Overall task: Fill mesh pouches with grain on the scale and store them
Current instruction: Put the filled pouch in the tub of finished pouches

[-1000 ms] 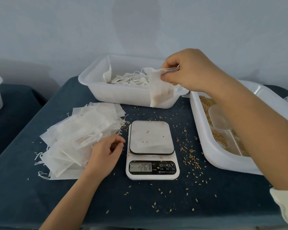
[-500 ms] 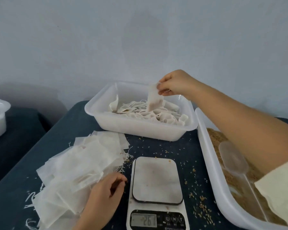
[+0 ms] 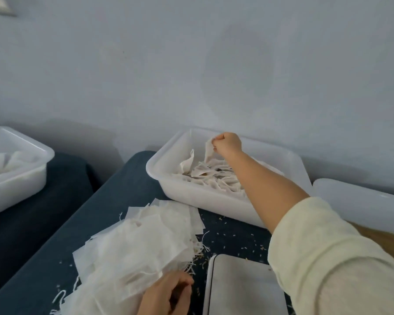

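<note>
My right hand [image 3: 226, 145] reaches over the white storage tub [image 3: 168, 178] at the back and pinches the top of a filled mesh pouch [image 3: 208, 152] that hangs down onto the other pouches inside. A loose pile of empty mesh pouches [image 3: 137, 246] lies on the dark cloth at the left. My left hand [image 3: 168, 294] rests on the near edge of that pile with its fingers curled on a pouch. The scale's platform [image 3: 239, 289] shows at the bottom, partly behind my right sleeve.
A white grain tray [image 3: 359, 203] stands at the right, mostly hidden by my arm. Another white tub [image 3: 16, 176] sits on a separate surface at far left. Spilled grains [image 3: 232, 237] dot the cloth between tub and scale. A wall rises close behind.
My right hand has carried the pouch farther over the tub and lowered it onto the others. The view has tilted up, so the scale display has dropped out of sight.
</note>
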`<act>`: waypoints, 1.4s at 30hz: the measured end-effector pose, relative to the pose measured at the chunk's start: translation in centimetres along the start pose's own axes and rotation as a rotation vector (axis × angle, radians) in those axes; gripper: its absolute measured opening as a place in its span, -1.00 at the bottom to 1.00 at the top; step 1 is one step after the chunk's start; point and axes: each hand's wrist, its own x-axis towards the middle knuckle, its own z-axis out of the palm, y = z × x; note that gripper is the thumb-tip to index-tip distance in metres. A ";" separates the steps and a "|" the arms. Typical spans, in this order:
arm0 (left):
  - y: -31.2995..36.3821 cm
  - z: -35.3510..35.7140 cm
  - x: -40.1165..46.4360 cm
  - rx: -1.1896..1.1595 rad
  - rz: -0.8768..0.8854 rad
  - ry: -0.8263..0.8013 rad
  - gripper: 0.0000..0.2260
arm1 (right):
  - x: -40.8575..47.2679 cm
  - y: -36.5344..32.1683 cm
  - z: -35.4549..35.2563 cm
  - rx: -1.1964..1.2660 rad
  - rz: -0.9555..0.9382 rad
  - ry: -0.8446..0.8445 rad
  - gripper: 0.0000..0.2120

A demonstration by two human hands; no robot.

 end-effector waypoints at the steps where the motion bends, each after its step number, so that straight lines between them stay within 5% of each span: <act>1: -0.1 0.0 0.0 -0.017 0.004 0.017 -0.73 | 0.1 0.3 0.9 0.042 0.003 -0.013 -0.82; 5: 0.0 -0.1 0.3 -0.178 -0.070 0.067 -0.66 | -0.5 1.6 3.2 -0.123 0.027 -0.176 -0.88; 12: 0.7 -0.9 0.4 -0.215 -0.146 -0.081 -0.72 | -2.7 2.4 1.2 -0.401 -0.056 -0.243 -0.76; 16: 0.8 -1.1 0.5 -0.211 -0.151 -0.102 -0.73 | -3.5 1.4 0.1 -0.494 -0.193 -0.113 -0.67; 19: 1.0 -1.0 0.6 -0.234 -0.159 -0.098 -0.73 | -6.2 -1.2 0.1 -0.297 -0.449 -0.010 -0.67; 22: 1.4 -1.0 0.5 -0.218 -0.143 -0.098 -0.79 | -11.3 -3.1 0.7 -0.171 -0.652 -0.381 -0.79; 25: 2.1 -1.8 -0.4 -0.108 -0.029 -0.066 -0.83 | -16.2 -2.6 1.3 -0.497 -0.754 -0.821 -0.70; 28: 2.7 -3.5 -1.3 0.004 0.132 0.075 -0.78 | -18.8 -1.0 2.2 -0.703 -0.777 -0.995 -0.50; 34: 1.1 -7.4 -1.4 0.137 0.114 0.349 -0.79 | -21.4 1.0 4.0 -0.664 -0.755 -0.878 -0.54; 42: -1.8 -9.4 -0.6 0.351 -0.047 0.202 -0.69 | -22.6 0.3 3.5 -0.484 -0.681 -0.698 -0.80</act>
